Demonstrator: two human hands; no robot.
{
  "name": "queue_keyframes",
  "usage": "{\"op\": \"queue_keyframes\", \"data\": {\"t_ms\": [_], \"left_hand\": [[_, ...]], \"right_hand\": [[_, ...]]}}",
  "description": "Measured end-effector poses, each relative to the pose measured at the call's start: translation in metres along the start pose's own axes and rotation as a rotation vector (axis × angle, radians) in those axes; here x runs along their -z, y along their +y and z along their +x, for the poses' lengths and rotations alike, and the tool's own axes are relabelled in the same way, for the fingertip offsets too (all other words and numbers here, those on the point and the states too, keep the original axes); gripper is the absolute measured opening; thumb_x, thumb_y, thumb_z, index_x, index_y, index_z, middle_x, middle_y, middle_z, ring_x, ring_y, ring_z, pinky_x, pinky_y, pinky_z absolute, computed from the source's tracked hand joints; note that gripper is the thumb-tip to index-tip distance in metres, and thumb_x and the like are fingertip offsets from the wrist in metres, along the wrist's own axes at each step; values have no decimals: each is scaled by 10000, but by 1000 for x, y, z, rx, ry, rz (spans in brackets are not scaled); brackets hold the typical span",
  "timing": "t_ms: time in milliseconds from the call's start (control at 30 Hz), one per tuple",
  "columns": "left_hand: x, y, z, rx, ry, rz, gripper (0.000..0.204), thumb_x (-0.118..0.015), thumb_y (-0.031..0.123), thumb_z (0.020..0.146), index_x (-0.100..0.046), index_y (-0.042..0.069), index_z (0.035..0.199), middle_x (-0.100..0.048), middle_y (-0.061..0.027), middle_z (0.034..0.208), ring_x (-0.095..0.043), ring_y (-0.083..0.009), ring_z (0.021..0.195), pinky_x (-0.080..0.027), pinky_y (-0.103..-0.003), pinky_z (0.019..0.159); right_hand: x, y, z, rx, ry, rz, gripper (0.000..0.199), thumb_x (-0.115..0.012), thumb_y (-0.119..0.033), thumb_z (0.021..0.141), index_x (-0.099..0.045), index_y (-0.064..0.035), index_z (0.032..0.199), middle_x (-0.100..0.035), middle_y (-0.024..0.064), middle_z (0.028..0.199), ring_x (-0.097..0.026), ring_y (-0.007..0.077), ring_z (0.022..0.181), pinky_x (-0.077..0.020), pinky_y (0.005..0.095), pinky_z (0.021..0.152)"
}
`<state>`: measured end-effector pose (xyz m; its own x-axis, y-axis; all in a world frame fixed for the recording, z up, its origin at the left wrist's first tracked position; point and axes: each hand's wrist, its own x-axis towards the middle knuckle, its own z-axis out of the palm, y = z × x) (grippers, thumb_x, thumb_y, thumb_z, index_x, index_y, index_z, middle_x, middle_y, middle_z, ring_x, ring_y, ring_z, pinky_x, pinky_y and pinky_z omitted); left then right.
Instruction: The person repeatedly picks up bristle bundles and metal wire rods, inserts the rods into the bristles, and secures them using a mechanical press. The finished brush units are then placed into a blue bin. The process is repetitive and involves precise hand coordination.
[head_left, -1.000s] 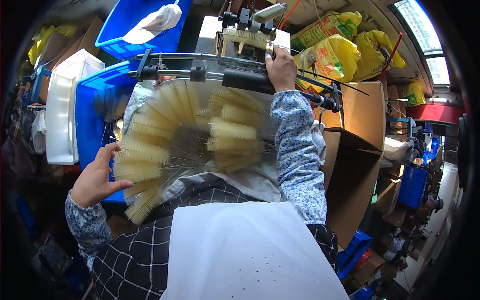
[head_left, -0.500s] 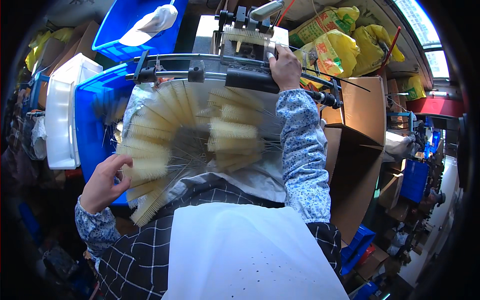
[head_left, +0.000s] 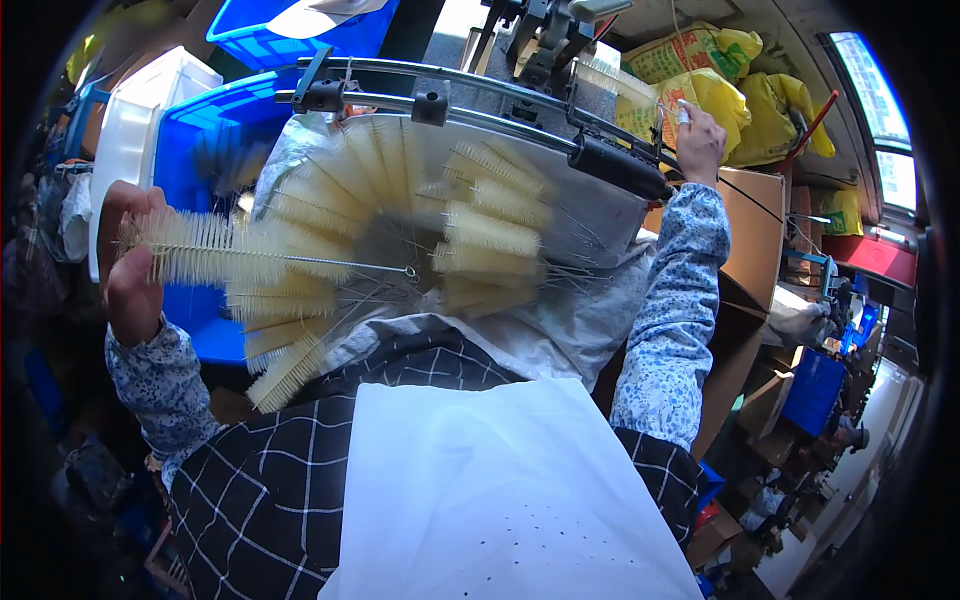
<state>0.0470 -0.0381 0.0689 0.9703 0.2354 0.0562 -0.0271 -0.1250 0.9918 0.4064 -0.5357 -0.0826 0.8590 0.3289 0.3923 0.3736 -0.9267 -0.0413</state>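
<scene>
In my left hand (head_left: 130, 260) is a cream bristle brush (head_left: 215, 248), its bristle end between my thumb and fingers. Its twisted wire stem points right and ends in a small loop. My right hand (head_left: 700, 145), with a white wrap on one finger, is beside the right end of a metal machine (head_left: 545, 50). Its fingers close at the end of a second bristle brush (head_left: 615, 80), which slants out from the machine; the exact grip is partly hidden. Many similar brushes (head_left: 300, 215) fan in an arc on the surface before me, wire stems toward the middle.
Two rails (head_left: 460, 95) with clamps and a black cylinder (head_left: 620, 165) cross above the brushes. Blue bins (head_left: 185, 130) and a white bin (head_left: 135, 140) stand left. An open cardboard box (head_left: 750, 230) is right, yellow sacks (head_left: 710, 100) behind it. A grey cloth (head_left: 585, 320) lies near my lap.
My left hand has lifted a brush from the fan and moved left and up. My right hand has shifted right, with the brush at the machine. The whole view has shifted somewhat.
</scene>
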Motion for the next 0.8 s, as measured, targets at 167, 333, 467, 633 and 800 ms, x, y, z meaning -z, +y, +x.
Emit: {"op": "queue_keyframes", "data": {"t_ms": [167, 333, 467, 633, 800], "left_hand": [[-16, -9, 10, -19, 91, -111, 431, -559, 225, 703, -435, 21, 1061, -428, -54, 900, -438, -115, 825, -387, -237, 719], [-55, -11, 25, 71, -37, -148, 421, -563, 256, 711, -451, 32, 1050, -421, -36, 895, -431, -108, 799, -371, -231, 699], [-71, -8, 31, 58, -159, -112, 384, -539, 191, 716, -474, 48, 1066, -467, 13, 803, -429, -43, 661, -350, -191, 568], [-67, -9, 22, 45, -229, -152, 301, -539, 202, 742, -479, 51, 994, -448, 39, 699, -386, -2, 558, -308, -159, 483], [-56, -14, 9, 113, -189, -168, 302, -541, 207, 738, -468, 48, 984, -444, 36, 698, -386, -4, 560, -303, -152, 488]], "right_hand": [[5, 0, 2, 125, -144, 229, 157, -549, -217, 837, -616, -156, 965, -622, 70, 961, -552, 276, 914, -409, 345, 826], [25, -1, -14, 105, -138, 361, 127, -566, -230, 836, -599, -162, 938, -619, 89, 852, -592, 290, 796, -456, 359, 673], [15, 12, 2, 117, -142, 273, 120, -564, -209, 842, -597, -153, 942, -613, 96, 831, -598, 267, 770, -455, 330, 660], [-9, 38, 25, 105, -282, 559, 122, -558, -164, 853, -592, -101, 951, -612, 73, 779, -574, 144, 718, -440, 273, 672], [-9, 44, 27, 8, -428, 652, 139, -549, -181, 871, -574, -58, 929, -583, 53, 743, -510, 92, 693, -416, 239, 666]]}}
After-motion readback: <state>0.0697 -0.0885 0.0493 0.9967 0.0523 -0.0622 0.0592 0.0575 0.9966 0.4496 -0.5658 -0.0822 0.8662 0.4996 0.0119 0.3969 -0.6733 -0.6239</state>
